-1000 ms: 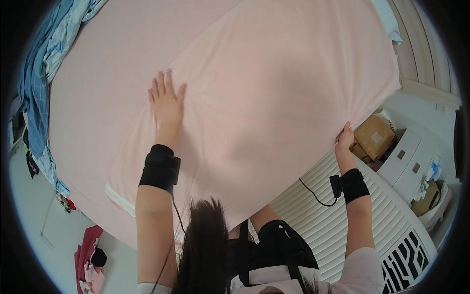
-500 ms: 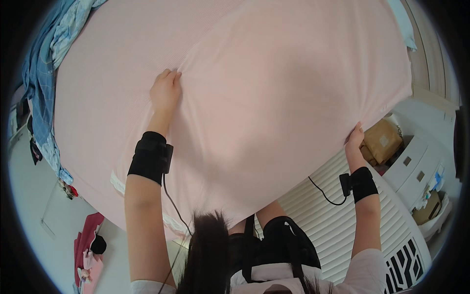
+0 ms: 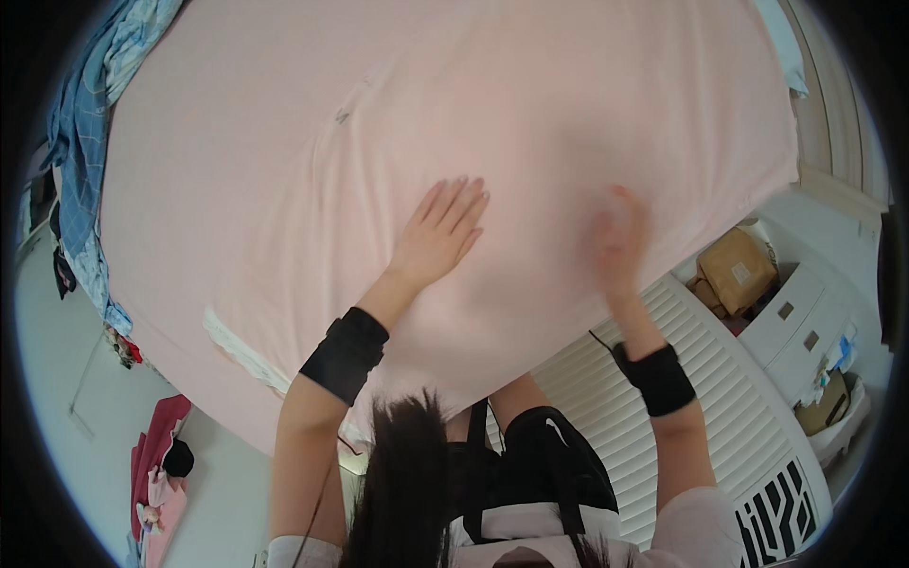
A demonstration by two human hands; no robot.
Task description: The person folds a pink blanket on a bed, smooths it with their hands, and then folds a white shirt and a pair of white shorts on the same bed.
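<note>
A pale pink sheet (image 3: 530, 104) is spread over the bed, with soft creases running across it. My left hand (image 3: 440, 230) lies flat on the sheet, fingers stretched out, holding nothing. To its right, my right hand (image 3: 620, 237) is over the sheet near the bed's near right edge. Motion blurs its fingers, so their grip is unclear. Along the sheet's left part runs a wrinkled fold, with a small grey mark (image 3: 343, 115) at its upper end. A white trim (image 3: 241, 347) shows at the lower left. Both wrists wear black bands.
A bunched blue patterned cover (image 3: 80, 170) hangs at the far left edge. On the right stand a white ribbed panel (image 3: 653, 379), a tan bag (image 3: 737, 268) and white drawers (image 3: 786, 317). Dark red and pink cloths (image 3: 156, 473) are at the lower left.
My left hand has let go of the pinched cloth and moved right and nearer, now flat. My right hand has left the sheet's edge and moved left over the bed.
</note>
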